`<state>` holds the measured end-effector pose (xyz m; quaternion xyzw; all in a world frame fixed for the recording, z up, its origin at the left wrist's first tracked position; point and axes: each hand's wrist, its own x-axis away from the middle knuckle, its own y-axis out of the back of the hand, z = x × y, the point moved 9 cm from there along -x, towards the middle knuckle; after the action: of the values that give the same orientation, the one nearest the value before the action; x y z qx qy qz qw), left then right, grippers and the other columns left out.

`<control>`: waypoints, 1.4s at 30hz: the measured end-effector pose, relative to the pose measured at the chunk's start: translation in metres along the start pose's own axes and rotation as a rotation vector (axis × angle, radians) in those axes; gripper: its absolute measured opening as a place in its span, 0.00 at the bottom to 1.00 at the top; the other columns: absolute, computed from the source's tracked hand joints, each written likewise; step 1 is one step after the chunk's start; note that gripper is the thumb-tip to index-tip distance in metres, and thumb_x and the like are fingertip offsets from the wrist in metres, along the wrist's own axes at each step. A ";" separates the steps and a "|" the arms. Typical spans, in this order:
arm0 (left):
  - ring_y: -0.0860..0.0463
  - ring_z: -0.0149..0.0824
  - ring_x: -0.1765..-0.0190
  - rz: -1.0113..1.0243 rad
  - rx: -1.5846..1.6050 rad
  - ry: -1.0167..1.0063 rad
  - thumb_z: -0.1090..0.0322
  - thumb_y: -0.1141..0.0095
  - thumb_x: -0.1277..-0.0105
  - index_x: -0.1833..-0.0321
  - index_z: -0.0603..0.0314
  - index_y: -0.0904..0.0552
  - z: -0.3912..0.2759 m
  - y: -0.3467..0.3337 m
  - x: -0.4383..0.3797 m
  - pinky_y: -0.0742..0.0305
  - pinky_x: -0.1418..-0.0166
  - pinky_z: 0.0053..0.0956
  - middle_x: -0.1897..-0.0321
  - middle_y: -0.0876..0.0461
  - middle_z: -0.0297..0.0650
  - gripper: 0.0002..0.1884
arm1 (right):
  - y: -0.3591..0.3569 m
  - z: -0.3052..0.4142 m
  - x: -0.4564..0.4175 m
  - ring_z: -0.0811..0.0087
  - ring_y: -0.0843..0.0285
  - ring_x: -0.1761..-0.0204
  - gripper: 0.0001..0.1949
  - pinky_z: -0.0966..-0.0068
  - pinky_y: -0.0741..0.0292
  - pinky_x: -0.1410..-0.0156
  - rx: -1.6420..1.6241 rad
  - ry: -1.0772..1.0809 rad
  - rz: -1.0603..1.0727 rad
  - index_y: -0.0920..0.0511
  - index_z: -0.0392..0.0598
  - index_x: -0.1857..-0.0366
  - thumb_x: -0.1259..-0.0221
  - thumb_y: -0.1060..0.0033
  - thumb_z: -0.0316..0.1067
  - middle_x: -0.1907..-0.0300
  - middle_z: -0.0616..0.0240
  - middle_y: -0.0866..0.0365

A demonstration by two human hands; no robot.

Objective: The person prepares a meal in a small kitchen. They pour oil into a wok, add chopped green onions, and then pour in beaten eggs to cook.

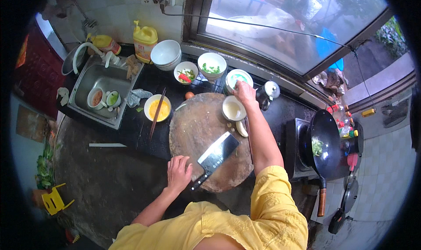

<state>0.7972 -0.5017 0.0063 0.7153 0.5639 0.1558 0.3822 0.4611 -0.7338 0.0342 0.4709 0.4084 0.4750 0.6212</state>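
A round wooden chopping board (197, 131) lies before me, with a cleaver (217, 154) flat on it. My left hand (179, 172) rests at the board's near left edge beside the cleaver's handle and holds nothing. My right hand (245, 93) is at the near rim of a white jar (239, 79) behind the board; its fingertips are bunched, and what they grip cannot be made out. Just below that hand a bowl of pale contents (234, 108) stands on the board, with a peeled white piece, perhaps garlic (242, 129), close by.
Beaten egg fills a bowl (158, 108) with chopsticks (158, 113) across it. Bowls of cut peppers (185, 73) and chopped greens (212, 67) stand behind the board. A lidded metal pot (271, 90) is right of the jar. A wok (325, 144) sits far right; a sink (126, 115) is left.
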 end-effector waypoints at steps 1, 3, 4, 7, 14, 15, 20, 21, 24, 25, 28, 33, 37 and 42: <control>0.24 0.47 0.49 -0.012 0.009 0.003 0.68 0.39 0.41 0.51 0.60 0.21 0.006 0.005 -0.010 0.31 0.47 0.42 0.55 0.24 0.44 0.15 | -0.006 0.005 -0.007 0.54 0.17 0.52 0.12 0.59 0.22 0.48 0.067 0.013 0.036 0.17 0.50 0.62 0.47 0.34 0.42 0.60 0.54 0.14; 0.24 0.48 0.49 -0.027 0.028 0.011 0.69 0.39 0.41 0.50 0.60 0.21 0.015 0.013 -0.030 0.31 0.47 0.42 0.55 0.23 0.45 0.15 | -0.007 0.015 -0.019 0.51 0.17 0.55 0.10 0.58 0.22 0.51 0.078 0.104 0.090 0.18 0.48 0.66 0.51 0.35 0.38 0.62 0.52 0.15; 0.24 0.49 0.49 -0.044 0.050 0.014 0.71 0.40 0.41 0.50 0.61 0.21 0.016 0.018 -0.042 0.31 0.46 0.42 0.55 0.23 0.46 0.15 | -0.003 0.019 -0.020 0.51 0.17 0.56 0.10 0.58 0.22 0.51 0.085 0.131 0.076 0.18 0.47 0.67 0.51 0.35 0.38 0.62 0.51 0.16; 0.24 0.50 0.48 -0.047 0.159 -0.010 0.71 0.41 0.41 0.50 0.62 0.22 0.021 0.018 -0.084 0.30 0.45 0.42 0.55 0.23 0.47 0.15 | 0.030 0.004 -0.016 0.49 0.17 0.61 0.10 0.57 0.22 0.55 -0.104 0.110 -0.090 0.21 0.42 0.68 0.51 0.36 0.36 0.67 0.50 0.17; 0.20 0.53 0.53 0.038 0.317 -0.178 0.66 0.43 0.34 0.51 0.62 0.22 -0.019 -0.039 -0.244 0.24 0.50 0.43 0.57 0.21 0.50 0.12 | 0.119 -0.005 0.115 0.57 0.17 0.68 0.09 0.65 0.22 0.62 -0.402 -0.104 -0.242 0.23 0.40 0.68 0.44 0.37 0.35 0.71 0.50 0.19; 0.19 0.53 0.53 0.090 0.286 -0.182 0.64 0.43 0.34 0.52 0.61 0.22 -0.031 -0.055 -0.270 0.24 0.50 0.43 0.58 0.20 0.49 0.11 | 0.111 -0.006 0.145 0.55 0.16 0.66 0.09 0.64 0.21 0.60 -0.344 -0.191 -0.130 0.23 0.40 0.66 0.44 0.37 0.34 0.70 0.50 0.19; 0.17 0.48 0.59 0.146 -0.299 -0.535 0.66 0.42 0.39 0.67 0.62 0.16 -0.083 -0.141 -0.355 0.22 0.58 0.40 0.64 0.19 0.48 0.07 | 0.029 0.048 0.260 0.47 0.17 0.62 0.08 0.61 0.20 0.58 -0.344 -0.211 0.134 0.21 0.45 0.66 0.45 0.34 0.34 0.68 0.48 0.18; 0.16 0.46 0.58 0.175 -0.464 -0.564 0.67 0.41 0.41 0.69 0.60 0.15 -0.085 -0.162 -0.367 0.22 0.58 0.39 0.63 0.18 0.47 0.06 | 0.008 0.060 0.273 0.44 0.19 0.60 0.10 0.57 0.21 0.57 -0.340 -0.176 0.239 0.22 0.46 0.62 0.44 0.34 0.36 0.64 0.48 0.19; 0.16 0.44 0.54 0.272 -0.644 -0.530 0.66 0.42 0.42 0.64 0.58 0.12 -0.089 -0.194 -0.382 0.22 0.56 0.36 0.58 0.17 0.44 0.08 | -0.027 0.077 0.293 0.45 0.21 0.58 0.14 0.54 0.23 0.56 -0.379 -0.183 0.303 0.26 0.46 0.54 0.40 0.37 0.38 0.58 0.50 0.22; 0.16 0.44 0.53 0.317 -0.677 -0.514 0.67 0.42 0.42 0.63 0.59 0.12 -0.094 -0.199 -0.382 0.22 0.56 0.36 0.57 0.18 0.44 0.09 | -0.028 0.077 0.295 0.46 0.20 0.57 0.15 0.55 0.23 0.57 -0.398 -0.215 0.261 0.26 0.47 0.52 0.40 0.37 0.38 0.57 0.51 0.22; 0.14 0.43 0.55 0.413 -0.610 -0.497 0.68 0.42 0.42 0.62 0.60 0.12 -0.102 -0.205 -0.383 0.19 0.56 0.38 0.62 0.14 0.46 0.10 | -0.027 0.074 0.296 0.46 0.20 0.57 0.17 0.56 0.22 0.56 -0.429 -0.212 0.189 0.26 0.47 0.48 0.39 0.37 0.38 0.56 0.53 0.22; 0.13 0.47 0.56 0.435 -0.479 -0.659 0.72 0.43 0.44 0.65 0.63 0.12 -0.110 -0.205 -0.375 0.18 0.54 0.42 0.63 0.13 0.51 0.08 | -0.020 0.070 0.300 0.48 0.19 0.53 0.16 0.58 0.22 0.51 -0.513 -0.276 0.169 0.24 0.47 0.48 0.38 0.37 0.36 0.53 0.53 0.20; 0.15 0.53 0.55 0.550 -0.371 -0.443 0.74 0.45 0.44 0.66 0.67 0.14 -0.104 -0.189 -0.376 0.19 0.53 0.43 0.62 0.15 0.55 0.08 | -0.009 0.065 0.305 0.50 0.19 0.55 0.15 0.60 0.22 0.52 -0.568 -0.262 0.100 0.24 0.46 0.49 0.38 0.38 0.34 0.54 0.53 0.20; 0.15 0.53 0.56 0.427 -0.154 -0.140 0.69 0.45 0.44 0.66 0.65 0.13 -0.072 -0.156 -0.387 0.21 0.50 0.44 0.66 0.15 0.56 0.10 | -0.003 0.059 0.305 0.52 0.18 0.56 0.14 0.62 0.22 0.51 -0.583 -0.272 0.090 0.23 0.46 0.49 0.38 0.39 0.33 0.54 0.54 0.20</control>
<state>0.5205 -0.8215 0.0214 0.7961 0.3585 0.2257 0.4322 0.5837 -0.4483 0.0261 0.3501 0.1470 0.5316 0.7571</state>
